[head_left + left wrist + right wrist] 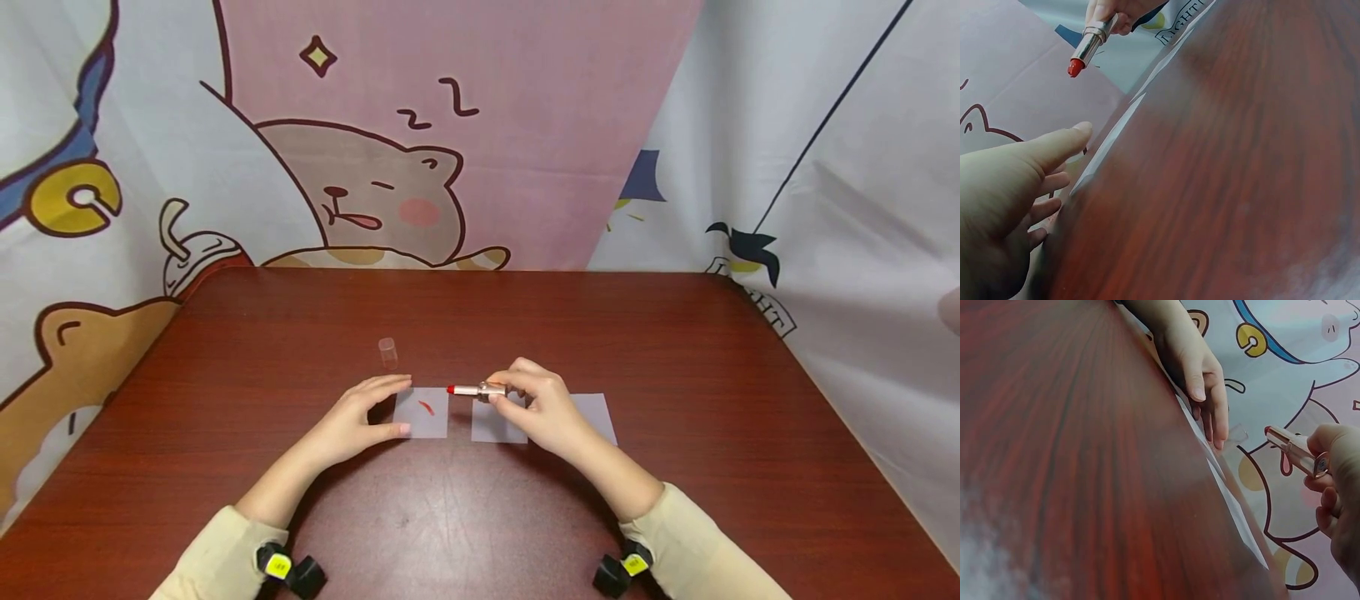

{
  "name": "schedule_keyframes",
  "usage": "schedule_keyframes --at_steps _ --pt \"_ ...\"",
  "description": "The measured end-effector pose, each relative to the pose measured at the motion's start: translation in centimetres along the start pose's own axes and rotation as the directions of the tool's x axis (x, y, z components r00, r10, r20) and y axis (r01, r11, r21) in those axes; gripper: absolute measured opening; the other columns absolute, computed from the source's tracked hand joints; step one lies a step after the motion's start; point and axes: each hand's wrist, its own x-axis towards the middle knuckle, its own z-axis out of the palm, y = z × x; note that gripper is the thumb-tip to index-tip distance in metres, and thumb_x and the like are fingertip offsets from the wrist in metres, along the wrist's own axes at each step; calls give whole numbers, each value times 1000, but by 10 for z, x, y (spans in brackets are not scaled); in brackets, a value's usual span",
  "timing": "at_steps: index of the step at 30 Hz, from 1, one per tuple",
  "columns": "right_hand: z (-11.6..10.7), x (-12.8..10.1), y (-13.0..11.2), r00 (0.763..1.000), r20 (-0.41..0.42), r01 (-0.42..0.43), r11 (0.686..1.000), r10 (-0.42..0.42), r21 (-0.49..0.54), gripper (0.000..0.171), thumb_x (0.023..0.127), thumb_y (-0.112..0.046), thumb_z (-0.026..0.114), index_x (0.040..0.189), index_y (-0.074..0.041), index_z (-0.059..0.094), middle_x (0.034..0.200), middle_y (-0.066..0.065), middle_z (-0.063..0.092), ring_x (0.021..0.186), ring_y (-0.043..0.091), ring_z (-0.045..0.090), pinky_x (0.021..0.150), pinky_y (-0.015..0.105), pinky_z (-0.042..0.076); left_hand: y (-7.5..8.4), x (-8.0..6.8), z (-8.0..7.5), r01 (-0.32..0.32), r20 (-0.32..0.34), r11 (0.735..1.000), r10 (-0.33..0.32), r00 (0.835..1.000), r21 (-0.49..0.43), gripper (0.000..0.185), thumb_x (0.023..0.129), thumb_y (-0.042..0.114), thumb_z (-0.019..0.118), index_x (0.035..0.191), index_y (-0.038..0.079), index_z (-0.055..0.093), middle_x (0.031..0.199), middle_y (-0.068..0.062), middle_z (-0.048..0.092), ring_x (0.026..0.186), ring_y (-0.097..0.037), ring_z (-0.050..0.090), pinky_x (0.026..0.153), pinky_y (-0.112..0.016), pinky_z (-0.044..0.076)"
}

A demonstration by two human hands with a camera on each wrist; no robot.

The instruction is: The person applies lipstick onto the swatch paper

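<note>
My right hand (546,408) pinches a lipstick (480,390) by its metallic base, the red tip pointing left. In the left wrist view the bared lipstick (1088,47) shows its red end angled downward. Under that hand lies a middle white paper square (491,427). My left hand (352,423) has its thumb and fingers spread at the left edge of another white paper square (438,427), which bears a short red streak (427,408). The right wrist view shows the left hand (1200,375) beside the paper, its fingers extended downward and holding nothing.
A clear cap (387,353) stands on the table behind the left paper. A third white paper (596,412) lies to the right, partly covered by the right hand. The reddish-brown table (480,317) ends at a printed cloth backdrop (540,125).
</note>
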Motion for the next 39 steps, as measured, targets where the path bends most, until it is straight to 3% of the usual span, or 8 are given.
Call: schedule_keyframes --at_steps 6,13,20,26,31,39 --pt "-5 -3 2 1000 -17 2 1000 -1 20 18 82 -4 73 98 -12 74 83 -10 58 72 26 54 57 26 44 6 4 2 3 -23 1000 -4 1000 -13 67 76 23 82 132 -1 55 136 -11 52 127 -29 45 101 -50 36" --pt "-12 -8 5 998 -63 20 1000 -19 11 20 79 0 74 97 -9 73 81 -5 58 64 11 51 52 23 43 11 10 10 -30 -52 1000 30 998 7 68 75 26 83 132 1 56 136 -8 53 127 -28 44 101 -52 34" --pt "-25 -13 -7 996 -85 2 999 -5 -33 21 77 8 73 94 -5 72 79 -2 57 65 12 50 50 27 40 19 16 20 -54 -78 998 55 995 22 69 72 30 83 130 3 58 135 -6 55 128 -27 43 103 -56 29" --pt "-38 -15 -23 995 -97 -6 999 3 -36 18 77 10 71 91 -1 71 77 0 55 69 20 49 57 27 39 29 24 29 -40 -50 998 43 998 48 72 71 34 84 132 5 58 136 -4 54 131 -27 41 104 -56 27" --pt "-44 -18 -24 995 -94 -39 997 33 -67 19 77 9 72 92 -2 71 77 1 56 70 17 47 56 21 36 37 34 37 -44 -28 996 46 999 73 71 73 36 83 132 6 58 136 -4 54 131 -27 41 105 -55 27" --pt "-50 -24 -21 993 -94 -74 993 65 -88 18 78 8 71 92 -2 71 78 1 56 70 27 48 55 16 31 47 48 49 -41 32 993 38 999 108 74 73 39 81 134 7 56 137 -4 53 132 -25 40 107 -50 27"
